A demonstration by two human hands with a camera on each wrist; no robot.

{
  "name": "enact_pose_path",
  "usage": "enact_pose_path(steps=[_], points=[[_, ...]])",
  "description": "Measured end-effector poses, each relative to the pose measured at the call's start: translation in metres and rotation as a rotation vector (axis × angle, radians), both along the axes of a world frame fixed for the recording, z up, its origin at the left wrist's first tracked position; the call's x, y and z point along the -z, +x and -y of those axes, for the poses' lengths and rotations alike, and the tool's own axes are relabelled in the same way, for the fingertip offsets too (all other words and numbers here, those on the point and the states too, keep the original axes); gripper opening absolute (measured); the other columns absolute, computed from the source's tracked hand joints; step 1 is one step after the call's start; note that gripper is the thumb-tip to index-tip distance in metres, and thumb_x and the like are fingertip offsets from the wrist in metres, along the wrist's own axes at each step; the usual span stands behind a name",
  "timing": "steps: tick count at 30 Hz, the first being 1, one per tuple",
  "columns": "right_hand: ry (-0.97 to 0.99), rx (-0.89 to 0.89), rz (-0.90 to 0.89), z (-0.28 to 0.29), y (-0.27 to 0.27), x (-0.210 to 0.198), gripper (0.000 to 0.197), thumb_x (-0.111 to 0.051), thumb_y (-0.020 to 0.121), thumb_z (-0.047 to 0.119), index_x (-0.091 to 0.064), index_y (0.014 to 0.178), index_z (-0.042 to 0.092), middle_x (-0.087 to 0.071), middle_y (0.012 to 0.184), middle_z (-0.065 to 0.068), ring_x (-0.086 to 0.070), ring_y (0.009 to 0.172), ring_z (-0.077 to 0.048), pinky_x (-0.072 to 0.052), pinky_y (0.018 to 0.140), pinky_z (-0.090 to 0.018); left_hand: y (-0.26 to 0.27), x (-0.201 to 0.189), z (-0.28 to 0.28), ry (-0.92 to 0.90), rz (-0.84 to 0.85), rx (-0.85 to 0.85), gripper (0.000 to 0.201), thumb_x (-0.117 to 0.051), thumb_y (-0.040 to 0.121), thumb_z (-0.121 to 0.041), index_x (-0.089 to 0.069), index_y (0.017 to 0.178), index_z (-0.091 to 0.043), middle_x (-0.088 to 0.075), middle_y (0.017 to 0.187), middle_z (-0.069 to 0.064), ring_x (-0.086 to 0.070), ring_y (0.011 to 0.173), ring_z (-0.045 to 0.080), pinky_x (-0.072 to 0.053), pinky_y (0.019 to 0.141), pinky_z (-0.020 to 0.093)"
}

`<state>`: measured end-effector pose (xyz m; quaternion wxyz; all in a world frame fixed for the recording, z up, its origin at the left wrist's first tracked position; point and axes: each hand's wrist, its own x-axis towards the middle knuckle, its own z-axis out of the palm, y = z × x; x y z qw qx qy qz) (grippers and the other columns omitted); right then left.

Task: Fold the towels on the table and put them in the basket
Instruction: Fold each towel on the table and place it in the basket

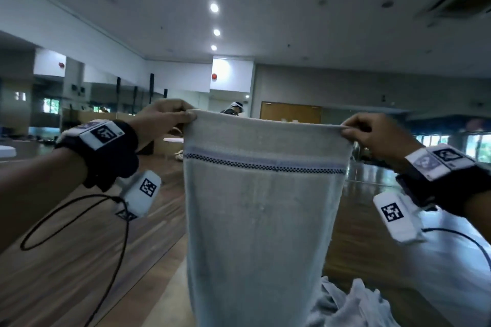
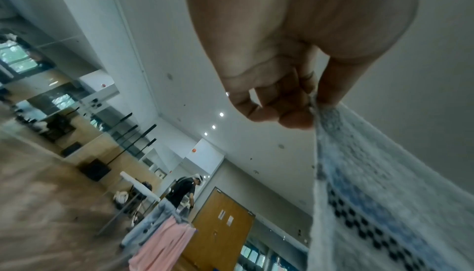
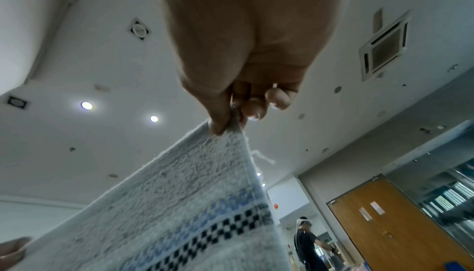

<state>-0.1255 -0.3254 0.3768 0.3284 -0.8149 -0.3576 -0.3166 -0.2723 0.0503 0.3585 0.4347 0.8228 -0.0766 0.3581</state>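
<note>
Hands raised in front of us stretch a pale grey terry towel with a blue stripe and a black-and-white checked band [image 1: 261, 207] so that it hangs down like a curtain. Our left hand [image 1: 162, 117] pinches the top left corner between thumb and curled fingers, and our right hand [image 1: 372, 134] pinches the top right corner the same way; the top edge runs taut between them, slightly higher on the left. The checked band crosses the cloth just below that edge. In the left wrist view, the thumb and fingertips [image 2: 295, 119] close on the corner of the towel [image 2: 372, 184]. In the right wrist view, the thumb and fingertips [image 3: 254, 109] clamp the other corner [image 3: 179, 194], with a loose white thread trailing beside it.

Both wrists wear black straps with white marker blocks [image 1: 102, 133], and black cables hang from them. Near the lower right, a rumpled pile of pale cloth [image 1: 353, 305] lies on the wooden tabletop [image 1: 170, 287]. Far across the hall, another person in dark clothes [image 2: 183, 190] stands near a wooden door [image 3: 389, 220].
</note>
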Motion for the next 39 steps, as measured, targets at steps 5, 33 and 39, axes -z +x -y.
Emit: enact_pose_path(steps=[5, 33, 39], points=[[0.176, 0.014, 0.092, 0.002, 0.004, -0.024, 0.005, -0.066, 0.085, 0.013, -0.067, 0.089, 0.015, -0.064, 0.077, -0.005, -0.056, 0.068, -0.015, -0.043, 0.057, -0.021, 0.009, -0.032, 0.002, 0.286, 0.162, -0.077, 0.005, -0.056, 0.091, -0.014, -0.058, 0.087, -0.014, -0.061, 0.082, 0.008, -0.059, 0.072, 0.017, -0.051, 0.067, 0.03], [0.201, -0.152, -0.38, -0.035, 0.051, 0.038, 0.011, -0.06, 0.087, 0.001, -0.064, 0.097, 0.002, -0.069, 0.08, -0.012, -0.069, 0.058, -0.008, -0.056, 0.055, -0.017, 0.08, 0.045, -0.04, 0.171, 0.201, -0.276, 0.01, -0.064, 0.086, -0.016, -0.065, 0.093, -0.008, -0.062, 0.078, 0.003, -0.057, 0.064, 0.007, -0.05, 0.056, 0.019], [0.103, -0.132, -0.399, -0.051, 0.073, 0.084, 0.012, -0.061, 0.086, 0.006, -0.066, 0.084, 0.017, -0.067, 0.078, -0.008, -0.064, 0.061, -0.016, -0.056, 0.061, -0.028, 0.078, 0.089, -0.056, 0.083, -0.006, -0.19, 0.005, -0.063, 0.085, -0.008, -0.064, 0.085, -0.003, -0.057, 0.068, 0.007, -0.05, 0.052, 0.008, -0.044, 0.052, 0.02]])
